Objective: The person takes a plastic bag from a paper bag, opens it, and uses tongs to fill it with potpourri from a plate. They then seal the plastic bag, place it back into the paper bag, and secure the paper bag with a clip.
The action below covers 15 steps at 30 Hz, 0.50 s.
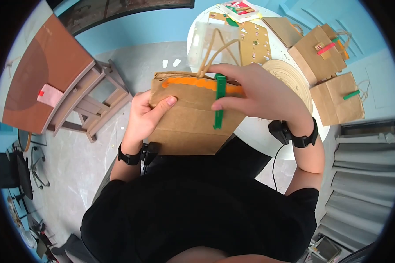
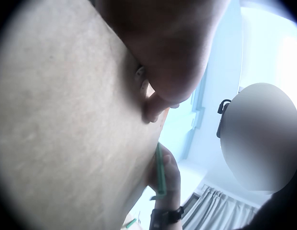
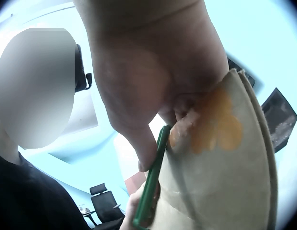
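Observation:
A brown paper bag [image 1: 186, 131], with twisted handles and a wavy orange band [image 1: 188, 82] near its top, is held up in front of the body. My left hand [image 1: 147, 115] grips its left side, thumb on the front face and the other fingers behind. At the top right, my right hand [image 1: 267, 90] pinches a long green plastic clip [image 1: 220, 98] that lies across the bag's top edge. The right thumb presses on the green clip, also seen in the right wrist view; the other right fingers go over behind the bag, mostly hidden.
Several clipped paper bags [image 1: 338, 98] stand on the round white table [image 1: 261, 138] at right, around a woven round mat [image 1: 289, 76]. Behind lie a brown patterned sheet [image 1: 255, 41] and papers. A brown desk [image 1: 44, 74] with a pink pouch [image 1: 50, 95] is at left.

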Tool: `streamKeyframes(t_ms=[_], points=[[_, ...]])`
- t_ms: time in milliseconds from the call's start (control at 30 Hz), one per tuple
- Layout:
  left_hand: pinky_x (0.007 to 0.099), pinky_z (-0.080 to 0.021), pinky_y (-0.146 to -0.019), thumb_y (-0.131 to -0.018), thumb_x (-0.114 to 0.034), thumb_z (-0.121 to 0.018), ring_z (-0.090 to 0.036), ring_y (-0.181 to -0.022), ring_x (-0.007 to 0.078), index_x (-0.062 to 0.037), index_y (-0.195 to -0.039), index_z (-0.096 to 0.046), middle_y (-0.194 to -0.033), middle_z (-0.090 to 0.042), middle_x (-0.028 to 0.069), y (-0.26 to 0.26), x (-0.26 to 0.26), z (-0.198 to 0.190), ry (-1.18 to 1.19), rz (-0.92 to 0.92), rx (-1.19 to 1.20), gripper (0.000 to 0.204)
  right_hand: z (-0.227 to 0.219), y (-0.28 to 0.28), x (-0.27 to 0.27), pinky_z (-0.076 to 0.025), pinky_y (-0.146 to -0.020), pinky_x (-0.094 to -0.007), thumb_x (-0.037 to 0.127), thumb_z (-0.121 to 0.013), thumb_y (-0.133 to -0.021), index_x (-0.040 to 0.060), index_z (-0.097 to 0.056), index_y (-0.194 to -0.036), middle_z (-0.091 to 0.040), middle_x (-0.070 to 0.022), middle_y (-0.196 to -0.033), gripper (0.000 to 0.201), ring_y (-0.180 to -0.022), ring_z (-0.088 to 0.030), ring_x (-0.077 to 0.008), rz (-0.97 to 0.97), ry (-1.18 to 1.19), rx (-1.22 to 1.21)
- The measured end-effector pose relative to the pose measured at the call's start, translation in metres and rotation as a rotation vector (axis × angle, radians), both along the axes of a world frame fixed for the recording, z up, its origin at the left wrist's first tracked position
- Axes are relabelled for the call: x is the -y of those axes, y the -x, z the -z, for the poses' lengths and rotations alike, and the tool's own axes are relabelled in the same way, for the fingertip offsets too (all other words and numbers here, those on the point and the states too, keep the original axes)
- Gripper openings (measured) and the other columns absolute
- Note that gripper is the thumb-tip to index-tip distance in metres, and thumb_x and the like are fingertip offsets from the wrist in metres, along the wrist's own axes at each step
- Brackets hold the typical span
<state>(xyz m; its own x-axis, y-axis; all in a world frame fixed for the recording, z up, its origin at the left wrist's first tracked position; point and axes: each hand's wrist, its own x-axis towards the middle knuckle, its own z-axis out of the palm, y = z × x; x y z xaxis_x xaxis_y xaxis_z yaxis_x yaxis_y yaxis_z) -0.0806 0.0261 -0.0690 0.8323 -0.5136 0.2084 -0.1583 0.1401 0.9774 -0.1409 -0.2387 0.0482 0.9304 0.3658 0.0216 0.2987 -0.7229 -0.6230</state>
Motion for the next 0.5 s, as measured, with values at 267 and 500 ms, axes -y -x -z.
streamKeyframes(t_ms=[267, 500], points=[[0.0274, -0.052, -0.082, -0.097, -0.017, -0.073, -0.065, -0.096, 0.0108, 0.0030, -0.117, -0.070, -0.107, -0.073, 0.0045, 0.005, -0.016, 0.010, 0.008, 0.036, 0.046, 0.028, -0.001, 0.024, -0.010, -0.051, -0.064, -0.0417, 0.024, -0.075, -0.087, 0.0004, -0.061, -0.088, -0.067, -0.0152, -0.069, 0.027, -0.069, -0.068, -0.0342, 0.004, -0.065, 0.033], [0.0313, -0.048, -0.092, -0.102, -0.057, -0.054, -0.066, -0.106, 0.0194, 0.0097, -0.128, -0.060, -0.116, -0.069, 0.0145, -0.026, -0.030, 0.004, 0.022, 0.078, 0.190, 0.072, -0.078, 0.083, 0.035, -0.053, -0.067, -0.0377, 0.028, -0.073, -0.092, 0.0047, -0.068, -0.102, -0.072, -0.0115, -0.080, 0.026, -0.072, -0.070, -0.0271, 0.392, 0.038, 0.460]])
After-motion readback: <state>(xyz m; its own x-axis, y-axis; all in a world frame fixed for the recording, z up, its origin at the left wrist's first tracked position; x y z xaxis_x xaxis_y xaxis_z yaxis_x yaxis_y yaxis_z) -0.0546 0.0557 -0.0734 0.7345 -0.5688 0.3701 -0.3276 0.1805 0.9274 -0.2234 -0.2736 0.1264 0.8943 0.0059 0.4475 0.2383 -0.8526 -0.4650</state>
